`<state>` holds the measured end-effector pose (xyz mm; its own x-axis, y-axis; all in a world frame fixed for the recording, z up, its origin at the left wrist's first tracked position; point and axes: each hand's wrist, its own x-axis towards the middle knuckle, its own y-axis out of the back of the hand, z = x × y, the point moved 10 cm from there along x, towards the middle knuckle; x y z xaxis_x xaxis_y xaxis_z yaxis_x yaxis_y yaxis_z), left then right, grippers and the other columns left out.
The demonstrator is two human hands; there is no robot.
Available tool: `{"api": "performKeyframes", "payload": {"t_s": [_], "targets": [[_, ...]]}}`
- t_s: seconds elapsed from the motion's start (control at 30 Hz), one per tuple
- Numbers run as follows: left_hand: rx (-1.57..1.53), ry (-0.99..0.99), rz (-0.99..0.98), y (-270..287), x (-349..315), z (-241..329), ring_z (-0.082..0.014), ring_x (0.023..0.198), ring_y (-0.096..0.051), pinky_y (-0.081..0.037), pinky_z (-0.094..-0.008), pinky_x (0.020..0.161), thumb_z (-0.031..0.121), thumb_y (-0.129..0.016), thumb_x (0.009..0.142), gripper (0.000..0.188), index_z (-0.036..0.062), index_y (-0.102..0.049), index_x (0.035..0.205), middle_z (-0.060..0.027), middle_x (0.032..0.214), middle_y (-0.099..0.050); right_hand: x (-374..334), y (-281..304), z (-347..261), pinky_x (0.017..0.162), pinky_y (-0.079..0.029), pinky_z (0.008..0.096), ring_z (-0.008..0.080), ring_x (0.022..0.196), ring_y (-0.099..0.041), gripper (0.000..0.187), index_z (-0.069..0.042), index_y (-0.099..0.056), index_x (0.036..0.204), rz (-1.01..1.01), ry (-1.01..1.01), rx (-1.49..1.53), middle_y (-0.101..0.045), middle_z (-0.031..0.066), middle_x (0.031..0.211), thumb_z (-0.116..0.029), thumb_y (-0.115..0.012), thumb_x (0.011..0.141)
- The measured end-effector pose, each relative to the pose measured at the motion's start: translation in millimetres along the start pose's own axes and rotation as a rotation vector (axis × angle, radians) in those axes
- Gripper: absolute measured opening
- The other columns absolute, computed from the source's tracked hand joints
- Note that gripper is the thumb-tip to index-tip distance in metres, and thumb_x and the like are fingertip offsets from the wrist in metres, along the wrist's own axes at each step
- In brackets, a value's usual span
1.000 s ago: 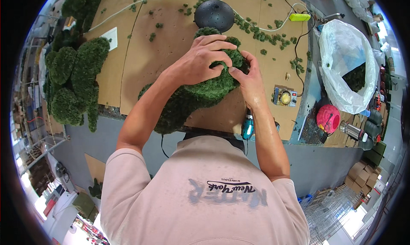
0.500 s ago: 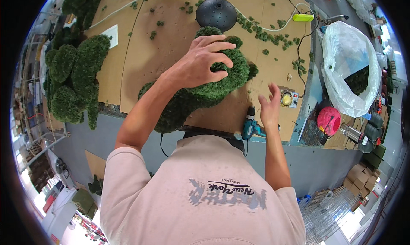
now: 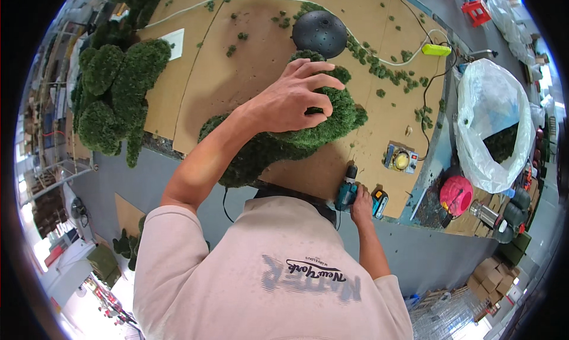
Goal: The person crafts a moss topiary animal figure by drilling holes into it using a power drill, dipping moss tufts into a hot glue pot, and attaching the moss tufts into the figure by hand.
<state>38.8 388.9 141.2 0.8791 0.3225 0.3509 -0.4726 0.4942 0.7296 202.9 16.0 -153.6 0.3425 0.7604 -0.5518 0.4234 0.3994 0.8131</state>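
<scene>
1. Left hand (image 3: pixel 291 100): half-curled over dark-green, bushy foliage mass (image 3: pixel 339 122) on tan cardboard tabletop (image 3: pixel 385 130); cannot tell if gripping.
2. Right hand (image 3: pixel 361 207): wrapped around handle of teal-and-black cordless drill (image 3: pixel 345 195), near tabletop edge.
3. Foliage likely light, springy: cup broadly. Drill likely heavier, stiff: hold by handle.

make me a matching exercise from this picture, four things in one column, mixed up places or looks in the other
1. power drill
2. dome
3. plastic bag
4. left hand

A. whitish, see-through, mouth open
B. curled over green foliage
C. at the right hand
D. black, dotted with small holes

Pairs: 1-C, 2-D, 3-A, 4-B
</scene>
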Motion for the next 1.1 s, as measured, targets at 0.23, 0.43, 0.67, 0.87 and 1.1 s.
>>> {"api": "performKeyframes", "payload": {"t_s": [0.23,0.43,0.67,0.87,1.1], "targets": [[-0.019,-0.068,-0.053,1.0,6.6,2.5,-0.031,0.148,-0.039,-0.029,-0.0522,0.122,0.011,-0.079,0.079,0.009,0.0147,-0.072,0.083,-0.0003,0.145,-0.058,-13.0,27.9,1.2,0.107,-0.046,0.0484,0.0407,0.126,-0.056,0.084,-0.002,-0.042,0.148,-0.035,-0.005,0.06,-0.06,0.0219,0.131,-0.007,-0.08,0.074],[-0.032,-0.023,-0.073,0.5,5.8,-5.3,-0.0309,0.151,-0.036,-0.029,-0.0523,0.122,0.012,-0.081,0.079,0.012,0.0128,-0.072,0.087,-0.0007,0.149,-0.056,-41.4,118.9,-21.8,0.09,-0.055,0.0455,0.0404,0.102,-0.071,0.063,-0.009,-0.056,0.141,0.117,-0.144,0.345,-0.073,0.0201,0.109,-0.005,-0.076,0.081],[-0.146,0.027,-0.074,-6.1,-1.2,-18.3,-0.0317,0.145,-0.046,-0.033,-0.0498,0.12,0.012,-0.08,0.082,0.014,0.0115,-0.071,0.092,-0.0036,0.143,-0.062,-76.6,255.9,-104.6,0.076,-0.054,0.0344,0.0149,0.084,-0.066,0.021,-0.003,-0.072,0.11,0.063,-0.012,1.141,-0.071,0.0023,0.094,-0.004,-0.071,0.089],[-0.188,0.027,-0.025,-8.3,-5.1,-25.0,-0.0324,0.141,-0.05,-0.038,-0.0492,0.118,0.01,-0.08,0.08,0.016,0.0107,-0.069,0.092,-0.0057,0.141,-0.064,-64.4,315.3,-167.5,0.063,-0.051,0.0301,0.0121,0.067,-0.061,0.013,0.001,-0.068,0.103,0.13,0.119,0.889,-0.066,0.0034,0.081,-0.002,-0.069,0.09],[-0.245,0.032,0.017,-8.0,-10.4,-29.9,-0.0311,0.141,-0.049,-0.035,-0.0488,0.119,0.01,-0.082,0.078,0.021,0.0117,-0.069,0.095,-0.0028,0.142,-0.063,-59.1,317.7,-182.8,0.08,-0.055,0.0342,0.0147,0.087,-0.066,0.029,-0.005,-0.071,0.116,0.017,-0.03,0.807,-0.073,0.0049,0.096,-0.013,-0.078,0.089]]}}
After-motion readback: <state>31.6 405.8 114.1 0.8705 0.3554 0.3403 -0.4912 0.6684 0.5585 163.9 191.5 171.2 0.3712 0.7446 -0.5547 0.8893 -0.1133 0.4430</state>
